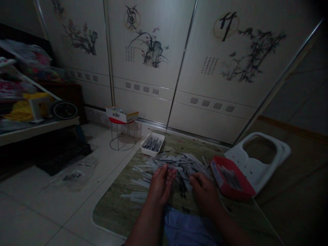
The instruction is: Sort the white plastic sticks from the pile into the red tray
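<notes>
My left hand (163, 182) is turned palm up with curled fingers, its thumb and forefinger pinching a thin, pale, see-through tube (174, 167). To its right, my right hand (203, 189) is closed with the fingertips together; whatever lies in them is too dark and small to make out. Just beyond both hands spreads a loose pile of thin pale tubes (191, 163) on the green-patterned table (112, 205). Dark, slender pieces (182, 188) lie between my hands. More pale tubes (138, 196) are laid side by side left of my left hand.
A white tray (143, 151) of thin dark-tipped pieces stands at the table's far left. At right, a red box (235, 194) holds similar pieces, beside a white plastic chair (256, 167). A stool with a red seat (116, 121) carries an open carton (125, 118). Sliding doors (143, 102) close off the back.
</notes>
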### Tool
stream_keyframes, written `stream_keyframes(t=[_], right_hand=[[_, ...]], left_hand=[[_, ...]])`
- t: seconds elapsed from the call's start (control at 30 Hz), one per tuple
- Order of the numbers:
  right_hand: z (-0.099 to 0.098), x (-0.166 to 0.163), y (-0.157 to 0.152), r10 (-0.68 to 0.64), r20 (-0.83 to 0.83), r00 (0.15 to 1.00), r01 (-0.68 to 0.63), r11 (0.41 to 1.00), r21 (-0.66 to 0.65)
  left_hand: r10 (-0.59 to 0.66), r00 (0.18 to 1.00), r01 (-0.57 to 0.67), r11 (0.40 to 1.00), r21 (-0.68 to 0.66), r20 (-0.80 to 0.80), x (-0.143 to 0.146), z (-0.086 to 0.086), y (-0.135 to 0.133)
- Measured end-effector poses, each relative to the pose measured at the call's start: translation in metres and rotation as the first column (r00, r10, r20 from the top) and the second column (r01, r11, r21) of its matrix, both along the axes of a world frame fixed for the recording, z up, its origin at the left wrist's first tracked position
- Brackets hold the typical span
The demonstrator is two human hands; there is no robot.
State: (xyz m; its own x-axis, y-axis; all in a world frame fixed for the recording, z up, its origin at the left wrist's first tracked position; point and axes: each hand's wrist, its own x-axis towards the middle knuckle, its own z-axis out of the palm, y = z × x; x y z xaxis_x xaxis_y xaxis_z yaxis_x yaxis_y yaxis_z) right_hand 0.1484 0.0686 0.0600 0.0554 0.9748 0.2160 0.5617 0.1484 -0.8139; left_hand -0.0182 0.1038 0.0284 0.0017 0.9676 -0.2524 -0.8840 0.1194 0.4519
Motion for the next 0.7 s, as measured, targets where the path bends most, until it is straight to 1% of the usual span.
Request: stream_keyframes(t=[0.07, 0.17, 0.33, 0.53, 0.63, 0.7], right_hand=[[-0.011, 0.010, -0.006, 0.027, 0.060, 0.998, -0.024, 0.999, -0.049], [-0.025, 0.022, -0.019, 0.120, 0.143, 0.982, -0.100, 0.985, -0.140], [-0.035, 0.027, -0.039, 0.258, 0.281, 0.924, -0.209, 0.959, -0.193], [-0.044, 0.025, -0.038, 0.303, 0.382, 0.873, -0.222, 0.945, -0.241], [-0.045, 0.024, -0.035, 0.316, 0.373, 0.872, -0.236, 0.940, -0.246], [-0.042, 0.024, -0.034, 0.302, 0.346, 0.888, -0.231, 0.945, -0.232]], left_hand=[[0.002, 1.000, -0.002, 1.000, -0.004, -0.002, 0.000, -0.001, 0.001], [0.000, 1.000, 0.000, 1.000, -0.003, -0.007, 0.001, -0.002, 0.001], [-0.004, 1.000, 0.004, 1.000, 0.001, -0.023, 0.002, -0.002, 0.002], [-0.003, 0.999, 0.004, 1.000, 0.008, -0.042, 0.004, -0.002, 0.002], [-0.005, 0.999, 0.006, 1.000, 0.015, -0.047, 0.004, -0.002, 0.002], [-0.005, 0.999, 0.005, 1.000, 0.018, -0.050, 0.004, -0.002, 0.001]])
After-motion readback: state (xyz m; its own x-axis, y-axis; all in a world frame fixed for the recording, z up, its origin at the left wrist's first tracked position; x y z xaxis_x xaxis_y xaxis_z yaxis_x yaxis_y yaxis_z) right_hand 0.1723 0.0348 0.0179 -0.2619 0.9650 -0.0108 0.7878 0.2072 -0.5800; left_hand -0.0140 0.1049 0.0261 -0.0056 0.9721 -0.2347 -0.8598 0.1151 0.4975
